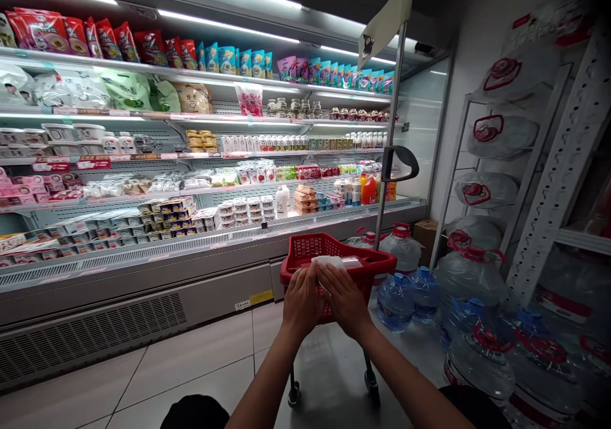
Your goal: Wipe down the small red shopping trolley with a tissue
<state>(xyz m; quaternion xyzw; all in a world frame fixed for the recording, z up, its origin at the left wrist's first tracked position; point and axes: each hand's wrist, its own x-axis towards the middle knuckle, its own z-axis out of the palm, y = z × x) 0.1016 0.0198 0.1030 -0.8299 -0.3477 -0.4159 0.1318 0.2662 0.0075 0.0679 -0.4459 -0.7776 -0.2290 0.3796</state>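
A folded white cloth [329, 261], perhaps a tissue, is held at the rim of a red plastic basket cart [315, 244]. My left hand [303, 296] is closed on its left side, with the fingers together and pointing forward. Against it, my right hand [342, 298] grips the cloth from the right, fingers close together over it. The thumbs and the underside of the cloth are mostly hidden. Just right of the fingers lies a small white flat piece [352, 262] at the rim. A metal pole [389, 130] with a dark grey handle [401, 163] rises behind the basket.
A refrigerated display case [214, 238] with shelves of yogurt cups, bottles and pouches runs along the left and front. Large water bottles [396, 302] crowd the floor on the right, beside a metal rack [539, 136]. Cart wheels [372, 381] stand on pale floor tiles [191, 368].
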